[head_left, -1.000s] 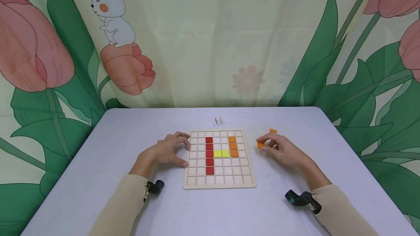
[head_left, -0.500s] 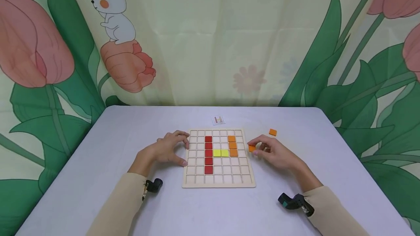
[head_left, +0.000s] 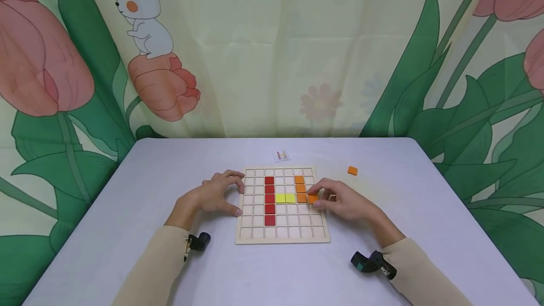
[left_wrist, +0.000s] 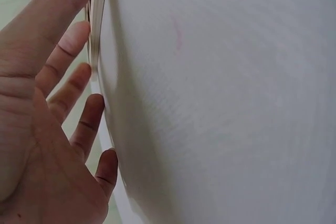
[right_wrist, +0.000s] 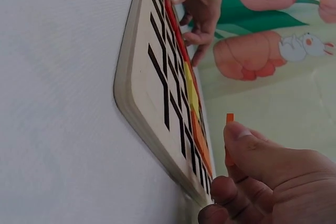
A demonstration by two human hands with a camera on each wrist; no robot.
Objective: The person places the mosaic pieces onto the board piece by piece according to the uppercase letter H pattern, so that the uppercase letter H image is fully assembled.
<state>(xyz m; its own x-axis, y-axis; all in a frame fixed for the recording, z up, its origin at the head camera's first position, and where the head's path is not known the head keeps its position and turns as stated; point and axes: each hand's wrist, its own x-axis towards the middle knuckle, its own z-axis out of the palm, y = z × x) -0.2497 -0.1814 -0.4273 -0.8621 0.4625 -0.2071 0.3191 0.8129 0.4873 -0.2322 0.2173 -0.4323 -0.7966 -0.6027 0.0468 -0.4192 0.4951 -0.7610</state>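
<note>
A wooden grid board (head_left: 282, 236) lies on the table, holding a column of red tiles (head_left: 269, 198), two yellow tiles (head_left: 285, 198) and a short column of orange tiles (head_left: 300, 188). My right hand (head_left: 346, 200) pinches an orange tile (head_left: 312, 199) between thumb and fingers, over the board's right side just right of the orange column. In the right wrist view that tile (right_wrist: 230, 117) appears edge-on, apart from the board. My left hand (head_left: 216, 195) touches the board's left edge with thumb and fingertips; in the left wrist view its fingers (left_wrist: 71, 43) are spread, loosely bent.
Another orange tile (head_left: 352, 170) lies on the table beyond my right hand. A small card (head_left: 282, 156) with a printed grid pattern is behind the board. A curtain (head_left: 255, 60) with flowers and a rabbit hangs behind the white table (head_left: 280, 277).
My right hand has moved left with the orange tile, from the table beside the board to over its right side. The left hand stays at the board's left edge.
</note>
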